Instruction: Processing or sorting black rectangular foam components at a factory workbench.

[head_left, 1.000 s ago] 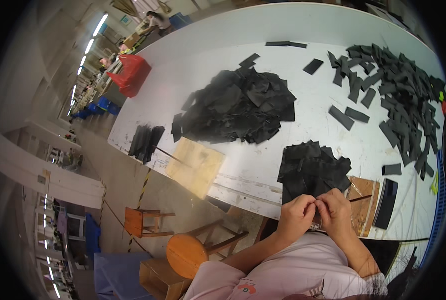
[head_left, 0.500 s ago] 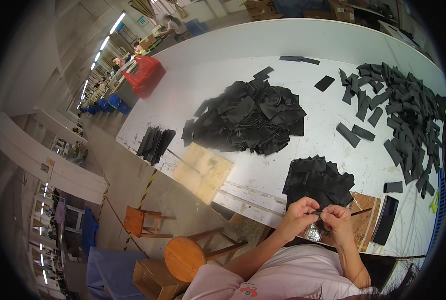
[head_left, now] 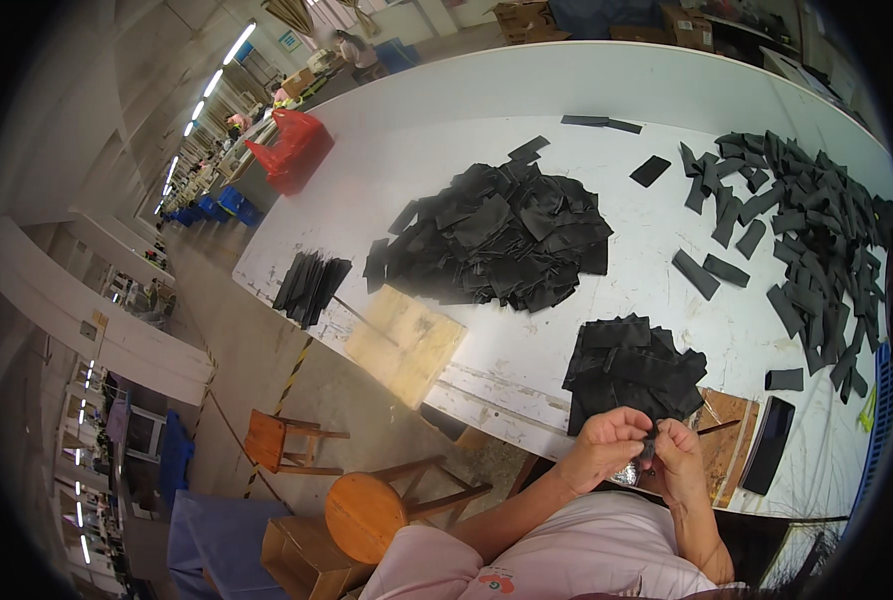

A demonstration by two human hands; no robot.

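Observation:
Between my two hands is a small black fabric piece point(head_left: 649, 450), pinched by the fingers of both. My left hand point(head_left: 607, 445) grips it from the left, thumb and fingers pressed together. My right hand point(head_left: 679, 455) holds it from the other side; part of the piece is covered by the fingers. Just beyond my hands lies a stack of black fabric strips point(head_left: 632, 365). A brown board point(head_left: 727, 430) with a thin dark stick on it lies beside my right hand.
A big heap of black fabric pieces point(head_left: 507, 235) covers the table's middle. Dark folded tubes point(head_left: 827, 240) are spread at the right. A phone-like black slab point(head_left: 769, 445) lies near the board. At left are a wooden block point(head_left: 405, 345), a strip bundle point(head_left: 312, 288) and a red bag point(head_left: 295, 150).
My fingers have shifted around the small fabric piece, which now stands more upright between them. My right hand has turned slightly. The view has moved a little.

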